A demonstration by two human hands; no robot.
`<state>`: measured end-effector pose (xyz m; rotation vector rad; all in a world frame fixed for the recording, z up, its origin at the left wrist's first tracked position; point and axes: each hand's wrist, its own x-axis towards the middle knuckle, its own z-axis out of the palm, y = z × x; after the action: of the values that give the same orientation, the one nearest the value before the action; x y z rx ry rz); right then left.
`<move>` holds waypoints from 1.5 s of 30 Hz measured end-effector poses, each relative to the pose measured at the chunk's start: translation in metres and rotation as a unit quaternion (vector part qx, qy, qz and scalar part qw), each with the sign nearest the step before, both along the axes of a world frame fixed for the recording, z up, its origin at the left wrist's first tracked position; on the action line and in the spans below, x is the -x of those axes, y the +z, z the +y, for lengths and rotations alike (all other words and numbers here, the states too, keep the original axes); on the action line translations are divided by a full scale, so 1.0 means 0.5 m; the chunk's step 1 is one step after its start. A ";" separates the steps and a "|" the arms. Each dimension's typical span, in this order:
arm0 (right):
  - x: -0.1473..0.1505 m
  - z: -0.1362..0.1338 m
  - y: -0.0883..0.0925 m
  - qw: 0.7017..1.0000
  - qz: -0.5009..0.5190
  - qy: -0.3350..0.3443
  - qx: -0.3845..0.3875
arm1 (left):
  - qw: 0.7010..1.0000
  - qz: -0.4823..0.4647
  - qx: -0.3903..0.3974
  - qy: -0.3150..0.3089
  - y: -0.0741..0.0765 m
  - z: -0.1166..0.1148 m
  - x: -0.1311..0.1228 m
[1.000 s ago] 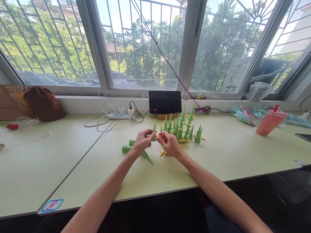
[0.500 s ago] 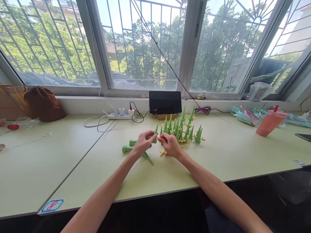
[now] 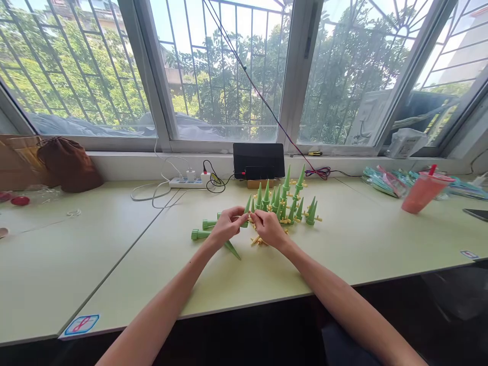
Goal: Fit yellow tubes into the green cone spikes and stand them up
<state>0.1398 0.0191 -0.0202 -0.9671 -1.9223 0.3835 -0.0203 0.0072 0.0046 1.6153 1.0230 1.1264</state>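
Hands have closed in since a second ago: the fingertips were a little apart and now they meet, and the cone has slid slightly right. The left hand (image 3: 225,227) is pinched tight on a green spike (image 3: 247,205), tip up, held just over the table (image 3: 362,244) in front of the cluster. The right hand (image 3: 270,230) is curled with thumb and finger closed on what looks like a small yellow piece (image 3: 251,220), right against the spike's base. It's tiny, so I can't swear to it.

The standing spikes (image 3: 290,203) crowd in right behind the fingers. Two loose spikes (image 3: 201,234) lie under the left wrist, partly covered. Some yellow bits (image 3: 256,241) peek out below the right hand. The tablet (image 3: 259,158) and power strip (image 3: 189,181) sit further back, and the pink cup (image 3: 423,195) is well off right.
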 end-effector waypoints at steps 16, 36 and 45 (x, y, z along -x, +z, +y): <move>0.001 -0.003 0.001 0.999 0.031 0.030 0.020 | 0.998 -0.019 0.002 0.052 -0.004 0.011 0.007; -0.001 -0.001 0.001 1.000 0.012 0.025 0.014 | 0.999 -0.010 -0.007 0.041 0.002 -0.001 0.004; -0.001 -0.003 0.001 1.000 -0.016 0.016 0.011 | 0.999 -0.017 -0.003 0.031 0.006 -0.002 0.003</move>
<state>0.1405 0.0176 -0.0195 -0.9624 -1.9690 0.4096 -0.0220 0.0064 0.0074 1.5726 1.0551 1.1950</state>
